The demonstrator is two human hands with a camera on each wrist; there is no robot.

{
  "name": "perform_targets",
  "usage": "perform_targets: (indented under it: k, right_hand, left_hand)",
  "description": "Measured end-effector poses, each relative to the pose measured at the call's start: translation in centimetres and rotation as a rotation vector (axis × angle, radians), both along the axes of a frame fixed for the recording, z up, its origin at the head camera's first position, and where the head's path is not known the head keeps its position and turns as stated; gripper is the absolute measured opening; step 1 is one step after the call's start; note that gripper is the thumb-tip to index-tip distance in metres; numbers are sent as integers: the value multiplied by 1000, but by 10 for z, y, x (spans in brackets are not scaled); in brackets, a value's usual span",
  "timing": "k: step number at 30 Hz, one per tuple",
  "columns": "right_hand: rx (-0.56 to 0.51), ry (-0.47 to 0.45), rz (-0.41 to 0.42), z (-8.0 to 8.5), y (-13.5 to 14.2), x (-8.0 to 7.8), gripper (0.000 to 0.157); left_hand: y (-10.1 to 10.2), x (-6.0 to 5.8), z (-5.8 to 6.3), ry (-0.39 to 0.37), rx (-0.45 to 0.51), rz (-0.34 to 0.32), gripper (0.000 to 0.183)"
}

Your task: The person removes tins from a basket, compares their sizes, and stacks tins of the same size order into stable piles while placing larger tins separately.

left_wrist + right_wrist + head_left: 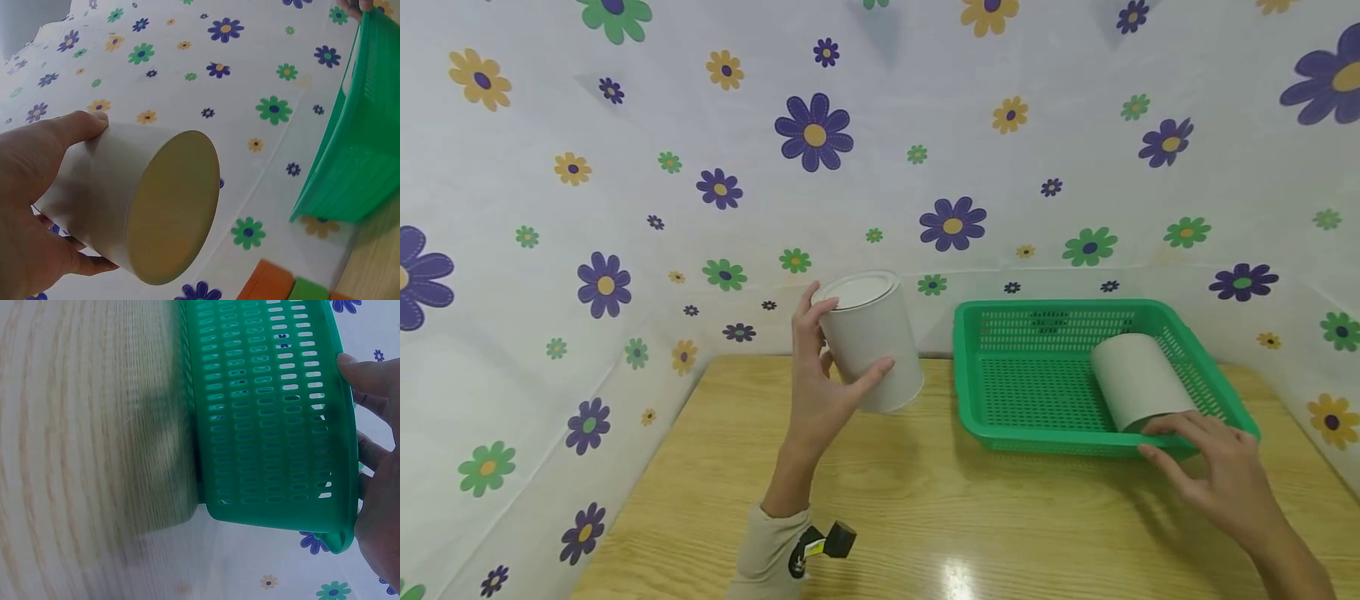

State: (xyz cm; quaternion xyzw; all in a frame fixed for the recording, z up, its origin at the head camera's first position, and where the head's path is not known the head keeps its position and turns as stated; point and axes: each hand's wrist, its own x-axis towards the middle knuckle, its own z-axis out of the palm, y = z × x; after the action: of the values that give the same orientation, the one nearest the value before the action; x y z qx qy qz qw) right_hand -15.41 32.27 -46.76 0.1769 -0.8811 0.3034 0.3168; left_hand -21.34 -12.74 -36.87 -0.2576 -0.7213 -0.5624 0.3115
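Observation:
My left hand [823,375] grips a white can [880,350] around its side, thumb at the front. It is held tilted above the back of the table, its recessed lid end up. The left wrist view shows its flat round base [175,209]. A second white can [1138,379] lies on its side in the right part of a green plastic basket [966,400]. My right hand [1217,467] holds the basket's front rim near the right corner, thumb outside and fingers over the inside. Those fingertips are close to the lying can's near end; whether they touch it is unclear.
The basket stands on a wooden table [730,467], at the back right. A white cloth with printed flowers [865,192] hangs behind and at both sides. Something orange and green [275,284] shows at the lower edge of the left wrist view.

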Motion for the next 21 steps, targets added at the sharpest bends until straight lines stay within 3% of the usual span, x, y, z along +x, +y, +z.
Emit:
perform_targets:
  k: [6, 10, 16, 21]
  right_hand:
    - [-3, -14, -6, 0, 0, 1, 37]
    - [-6, -15, -8, -1, 0, 0, 37]
    - [-6, -12, -9, -2, 1, -1, 38]
    - [-6, -14, -7, 0, 1, 0, 37]
  left_hand:
    - [-19, 7, 7, -14, 25, 49, 91]
    - [-34, 11, 5, -38, 29, 78, 90]
    - [-52, 6, -3, -57, 49, 122, 89]
    - [-57, 9, 1, -88, 56, 169, 87]
